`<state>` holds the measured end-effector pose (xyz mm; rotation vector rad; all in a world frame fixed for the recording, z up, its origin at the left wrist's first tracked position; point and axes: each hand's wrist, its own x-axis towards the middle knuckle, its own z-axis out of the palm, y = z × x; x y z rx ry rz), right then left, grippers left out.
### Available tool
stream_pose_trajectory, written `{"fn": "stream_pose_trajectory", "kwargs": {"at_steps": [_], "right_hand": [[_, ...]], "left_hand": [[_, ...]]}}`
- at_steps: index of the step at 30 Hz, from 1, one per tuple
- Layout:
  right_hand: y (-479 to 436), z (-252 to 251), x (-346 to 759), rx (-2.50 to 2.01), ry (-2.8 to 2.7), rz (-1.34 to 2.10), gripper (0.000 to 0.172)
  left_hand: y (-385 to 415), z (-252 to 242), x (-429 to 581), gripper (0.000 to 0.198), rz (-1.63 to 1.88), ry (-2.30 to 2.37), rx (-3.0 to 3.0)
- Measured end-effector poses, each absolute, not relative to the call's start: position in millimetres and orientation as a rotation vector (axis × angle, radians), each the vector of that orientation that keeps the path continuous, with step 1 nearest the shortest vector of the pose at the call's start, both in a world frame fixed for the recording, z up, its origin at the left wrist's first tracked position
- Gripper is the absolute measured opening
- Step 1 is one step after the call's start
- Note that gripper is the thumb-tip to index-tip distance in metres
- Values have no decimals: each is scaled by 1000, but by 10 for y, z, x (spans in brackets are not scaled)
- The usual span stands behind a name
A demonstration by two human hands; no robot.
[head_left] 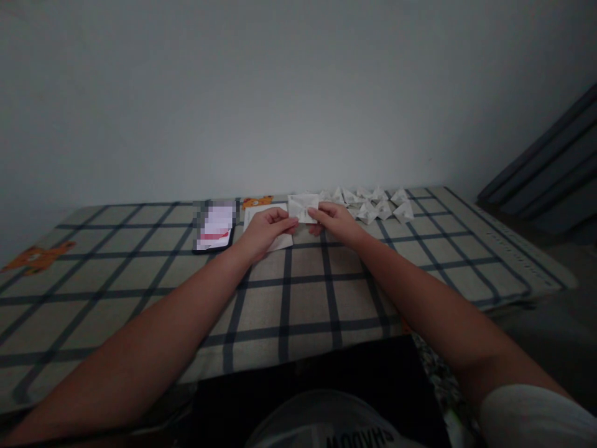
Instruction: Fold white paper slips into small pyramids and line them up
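A small white square of paper [302,204] is held up between both hands above the table. My left hand [268,229] pinches its lower left edge between thumb and fingers. At the lower right edge, my right hand [336,221] grips the same paper with thumb and fingers closed. Beneath my left hand lies a stack of flat white paper sheets [280,241], partly covered by the hand. Several folded white paper pieces with pointed corners [383,210] rest beyond and to the right of my right hand.
A phone [214,227] with a lit, blurred screen lies left of the sheets. The checked tablecloth [186,274] has orange bear figures [40,256]. A pale wall [280,93] stands behind the table. Grey curtain-like folds [550,168] are at the right.
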<state>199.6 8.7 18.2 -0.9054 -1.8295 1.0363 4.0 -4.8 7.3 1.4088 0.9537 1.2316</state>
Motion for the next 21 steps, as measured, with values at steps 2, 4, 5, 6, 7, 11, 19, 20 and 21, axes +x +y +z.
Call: {"fn": "stream_pose_trajectory", "kwargs": {"at_steps": [2,4,5,6,7,11,19,20,21], "right_hand": [[76,193,2000,-883,-1850,1060,37],[57,211,2007,-878,-1884,1044,38],[46,222,2011,-885,-1905,1017,39],[34,233,2014,-896,-1925,981,39],[25,243,2017,-907,-1942,945,40],[8,265,2022,-928,-1999,871,43],[22,239,2009,-941,-2015,866,41],[19,240,2007,-955,-2017,859,41],[16,243,2006,-968,-2026,843,41]], "left_hand": [[-33,70,36,25,1271,926,1380],[-24,65,33,25,1276,923,1363],[-22,62,32,25,1263,930,1355],[-23,60,31,25,1243,935,1347],[-26,60,31,25,1223,935,1338],[-55,75,42,25,1192,877,1292],[-76,113,55,24,1242,818,1209],[-74,112,54,24,1238,815,1201],[-73,111,54,24,1231,812,1194]]}}
